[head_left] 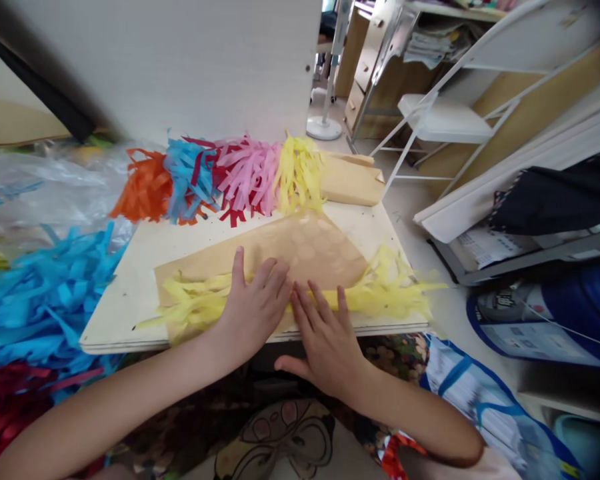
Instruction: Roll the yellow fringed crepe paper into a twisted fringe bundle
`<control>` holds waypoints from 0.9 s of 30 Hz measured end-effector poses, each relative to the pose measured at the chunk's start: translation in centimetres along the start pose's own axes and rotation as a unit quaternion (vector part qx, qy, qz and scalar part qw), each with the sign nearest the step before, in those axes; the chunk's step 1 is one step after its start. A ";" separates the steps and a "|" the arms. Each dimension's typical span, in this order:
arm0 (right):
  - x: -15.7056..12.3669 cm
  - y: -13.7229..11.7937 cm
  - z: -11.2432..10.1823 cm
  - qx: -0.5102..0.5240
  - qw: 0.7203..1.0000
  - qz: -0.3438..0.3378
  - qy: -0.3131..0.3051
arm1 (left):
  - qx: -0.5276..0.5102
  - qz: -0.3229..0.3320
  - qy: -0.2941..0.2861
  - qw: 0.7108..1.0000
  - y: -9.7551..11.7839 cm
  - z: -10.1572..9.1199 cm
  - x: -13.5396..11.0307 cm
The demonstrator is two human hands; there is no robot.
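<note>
Pressing one yellow fringe on one brown sheet — left hand, right hand, both flat, four coloured bundles behind

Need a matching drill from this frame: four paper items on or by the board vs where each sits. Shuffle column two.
Column one
1. yellow fringe strip
2. orange fringe bundle
3. blue fringe pile
4. brown paper sheet

Column two
A. off the wooden board, to its left
B. far edge of the board, left end of the coloured row
C. near edge of the board, pressed flat by left hand and right hand
D. flat on the board, partly under the yellow strip

Pairs: 1-C, 2-B, 3-A, 4-D
</note>
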State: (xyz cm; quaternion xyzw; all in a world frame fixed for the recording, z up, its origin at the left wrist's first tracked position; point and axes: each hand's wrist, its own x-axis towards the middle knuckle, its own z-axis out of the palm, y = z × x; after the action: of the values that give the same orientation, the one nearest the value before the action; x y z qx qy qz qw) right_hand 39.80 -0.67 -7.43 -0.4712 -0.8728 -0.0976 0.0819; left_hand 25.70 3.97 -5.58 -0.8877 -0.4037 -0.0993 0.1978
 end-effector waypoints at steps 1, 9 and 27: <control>-0.3 0.3 0.0 -0.001 1.000 0.011 -0.007 | -0.002 -0.004 -0.004 1.000 -0.1 0.1 0.0; -2.4 2.5 -0.4 -0.037 0.993 0.116 0.005 | 0.025 -0.020 0.024 0.999 1.6 -0.9 0.3; -2.0 3.9 -2.6 -0.029 0.995 0.049 0.086 | -0.109 -0.126 0.052 0.985 4.4 -0.1 -3.1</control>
State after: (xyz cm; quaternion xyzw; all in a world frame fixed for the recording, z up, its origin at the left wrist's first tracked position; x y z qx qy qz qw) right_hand 44.27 -0.78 -5.04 -0.5057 -0.8349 -0.1593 0.1479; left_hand 27.01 -0.83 -7.68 -0.8394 -0.4887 -0.2126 0.1062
